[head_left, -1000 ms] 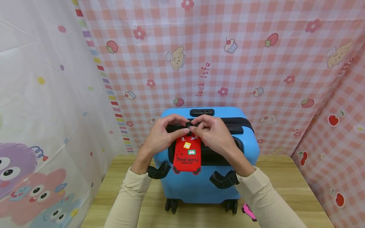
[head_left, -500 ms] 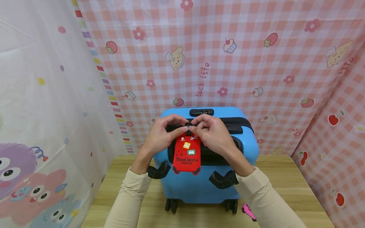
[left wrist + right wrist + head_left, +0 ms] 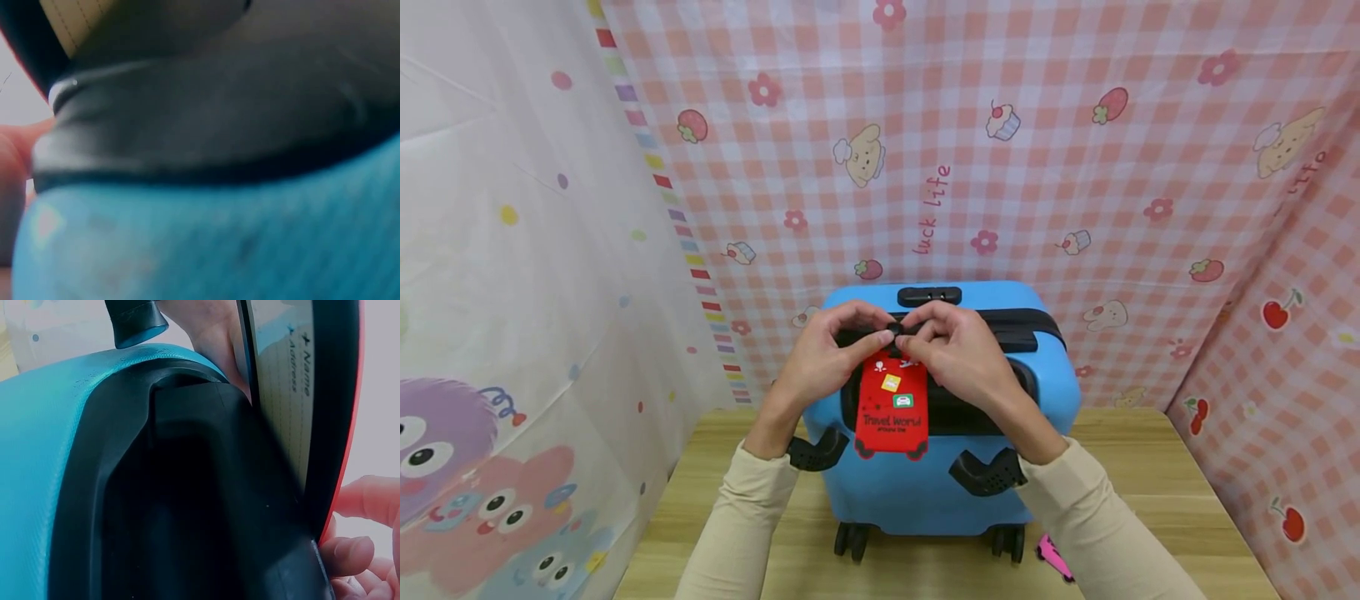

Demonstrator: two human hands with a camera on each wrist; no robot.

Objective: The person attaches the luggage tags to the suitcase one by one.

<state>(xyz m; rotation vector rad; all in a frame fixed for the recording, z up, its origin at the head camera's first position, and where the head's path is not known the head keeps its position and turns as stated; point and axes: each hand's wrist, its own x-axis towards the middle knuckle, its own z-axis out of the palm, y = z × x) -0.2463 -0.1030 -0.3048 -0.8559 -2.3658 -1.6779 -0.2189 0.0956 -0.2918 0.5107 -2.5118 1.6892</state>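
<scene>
A blue hard-shell suitcase point(image 3: 917, 492) stands upright, and a red luggage tag point(image 3: 891, 433) printed "Travel World" hangs at its black handle point(image 3: 187, 119). My left hand point(image 3: 827, 354) pinches the tag's black strap point(image 3: 895, 330) between thumb and forefinger. From the other side, my right hand point(image 3: 966, 354) pinches the same strap, its fingertips almost meeting the left ones. The strap's fastening is mostly hidden behind the fingers. In the right wrist view the tag's back shows a paper card point(image 3: 287, 381) reading "Name" and "Address".
A second, pink tag point(image 3: 1055, 557) lies on the wooden table point(image 3: 1180, 517), beside my right forearm. A black combination lock point(image 3: 929, 296) sits on the suitcase top. Behind stands a pink checked cloth point(image 3: 1037, 183); a white patterned cloth point(image 3: 550, 275) hangs at the left.
</scene>
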